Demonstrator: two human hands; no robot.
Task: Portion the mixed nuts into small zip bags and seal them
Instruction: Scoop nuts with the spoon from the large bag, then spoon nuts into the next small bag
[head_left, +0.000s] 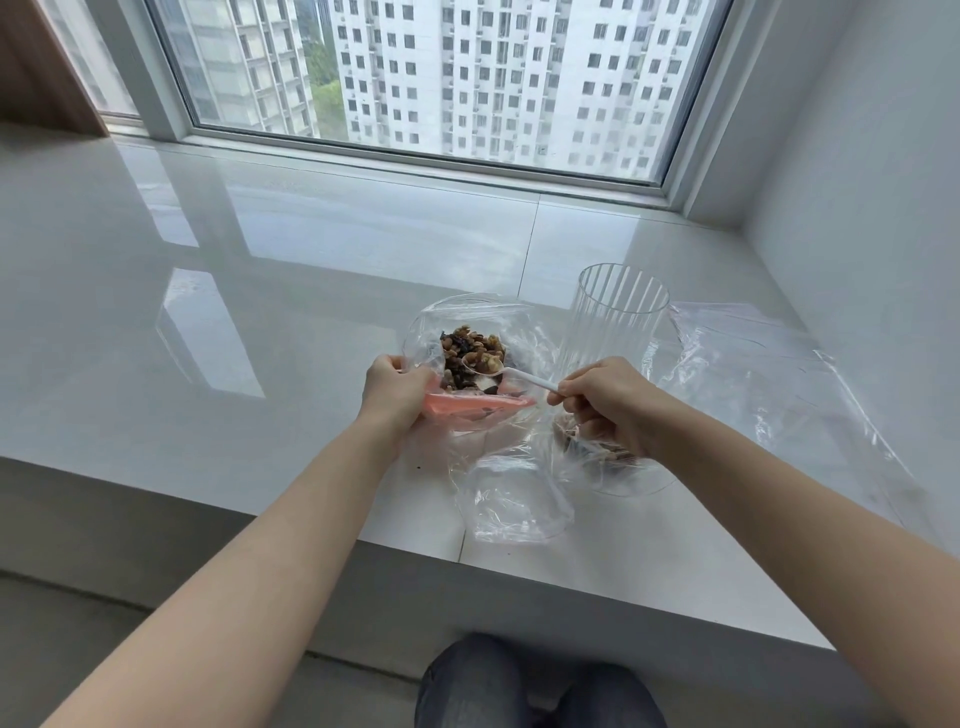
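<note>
Portioning looks to be partway through. Near the front edge of the glossy white stone worktop (260, 291), the left hand (393, 391) grips the mouth of a large clear plastic bag with a pink zip strip (475, 402), its fingers curled round the strip's left end to hold the opening up. Inside that bag lies a heap of mixed nuts and dark dried fruit (474, 353). The right hand (605, 402) pinches the handle of a small white plastic spoon (511, 373), fingers curled round the stem, with the bowl of the spoon reaching left into the heap.

Just under and beside the right hand sits a small clear zip bag (613, 462) with some brown nuts showing through its wall; the hand hides most of it, so I cannot tell how full it is or whether its mouth is open. It seems to be the portion now being filled. Another small clear bag (511, 506) lies flat and apparently empty at the near edge, between the two forearms. A tall ribbed clear glass (613, 317) stands upright just beyond the right hand, and a loose sheet of clear plastic (779, 384) spreads to the far right.

By my reading, no sealed portion is plainly visible. A good deal remains in the big bag, so several scoops, more bags and all the sealing are left.
</note>
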